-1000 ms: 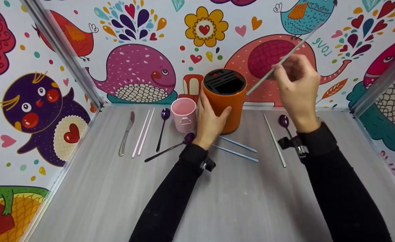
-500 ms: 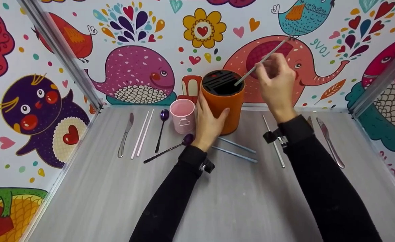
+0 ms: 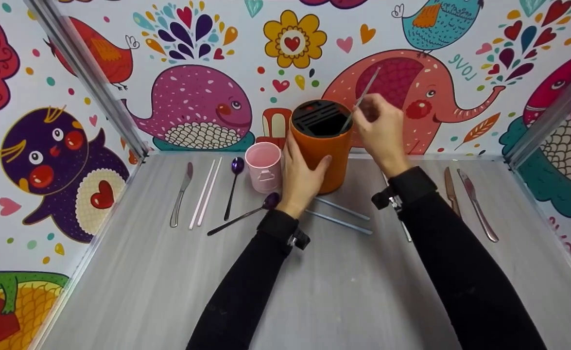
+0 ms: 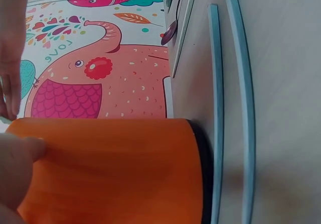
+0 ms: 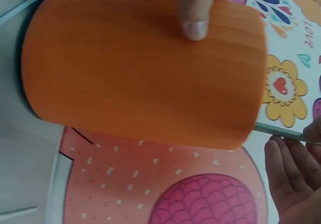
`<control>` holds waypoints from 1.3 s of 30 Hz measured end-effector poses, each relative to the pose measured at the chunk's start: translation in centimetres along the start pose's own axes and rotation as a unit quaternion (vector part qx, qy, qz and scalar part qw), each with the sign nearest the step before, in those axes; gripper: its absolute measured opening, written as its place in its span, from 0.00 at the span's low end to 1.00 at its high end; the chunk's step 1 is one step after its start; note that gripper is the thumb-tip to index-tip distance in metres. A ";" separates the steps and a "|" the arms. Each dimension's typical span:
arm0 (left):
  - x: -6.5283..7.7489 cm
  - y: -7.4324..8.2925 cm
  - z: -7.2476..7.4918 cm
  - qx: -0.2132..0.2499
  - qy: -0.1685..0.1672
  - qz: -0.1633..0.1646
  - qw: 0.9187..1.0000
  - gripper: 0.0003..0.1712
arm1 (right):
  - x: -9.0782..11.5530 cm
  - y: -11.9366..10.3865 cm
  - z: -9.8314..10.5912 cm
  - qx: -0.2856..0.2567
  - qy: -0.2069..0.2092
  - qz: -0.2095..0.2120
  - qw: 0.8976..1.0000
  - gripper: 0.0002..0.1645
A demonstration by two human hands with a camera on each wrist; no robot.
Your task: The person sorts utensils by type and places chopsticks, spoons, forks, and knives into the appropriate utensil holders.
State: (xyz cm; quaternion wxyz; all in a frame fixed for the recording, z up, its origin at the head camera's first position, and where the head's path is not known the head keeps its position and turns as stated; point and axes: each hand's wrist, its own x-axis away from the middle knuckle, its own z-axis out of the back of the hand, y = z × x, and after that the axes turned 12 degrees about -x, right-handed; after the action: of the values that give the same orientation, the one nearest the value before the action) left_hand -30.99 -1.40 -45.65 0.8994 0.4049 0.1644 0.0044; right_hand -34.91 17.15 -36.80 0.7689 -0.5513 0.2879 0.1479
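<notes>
My left hand [image 3: 301, 180] grips the side of an upright orange cylindrical utensil holder [image 3: 336, 165] with a black slotted top. Its thumb lies across the front, and the far fingers are hidden. My right hand [image 3: 382, 133] pinches a pale green chopstick [image 3: 369, 83] between thumb and fingers. The chopstick slants, its lower end inside the large opening of the top, near the right rim. In the right wrist view the same chopstick [image 5: 281, 130] runs from the holder's rim to the fingers. Two blue chopsticks [image 3: 343, 221] lie by the holder's base.
A pink cup [image 3: 264, 167] stands left of the holder. Two dark spoons [image 3: 244, 219], two pinkish chopsticks [image 3: 202, 204] and a knife [image 3: 181, 194] lie further left. To the right are two knives [image 3: 479, 209] and another green chopstick [image 3: 406, 232], partly under my right arm. Patterned walls enclose the table.
My right hand has moved left and down to the holder, bringing the chopstick's lower end into the opening and tilting it steeper. The left hand keeps its grip in place.
</notes>
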 end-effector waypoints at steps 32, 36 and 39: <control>0.1 0.1 0.2 -0.008 -0.014 0.018 1.000 0.66 | 1.3 2.1 -0.1 0.062 -0.039 -0.065 0.995 0.16; 0.0 0.1 0.2 -0.005 -0.018 0.021 1.000 0.66 | 1.4 1.7 0.5 0.058 -0.040 -0.075 0.995 0.15; 0.0 0.1 0.1 0.000 -0.017 0.015 1.000 0.66 | 1.5 1.3 1.0 0.063 -0.043 -0.079 0.994 0.15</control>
State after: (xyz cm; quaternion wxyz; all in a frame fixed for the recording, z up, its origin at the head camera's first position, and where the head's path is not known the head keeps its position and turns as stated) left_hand -30.91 -1.44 -45.53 0.9020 0.4072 0.1434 0.0108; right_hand -34.12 18.37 -38.47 0.8228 -0.5163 0.2190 0.0920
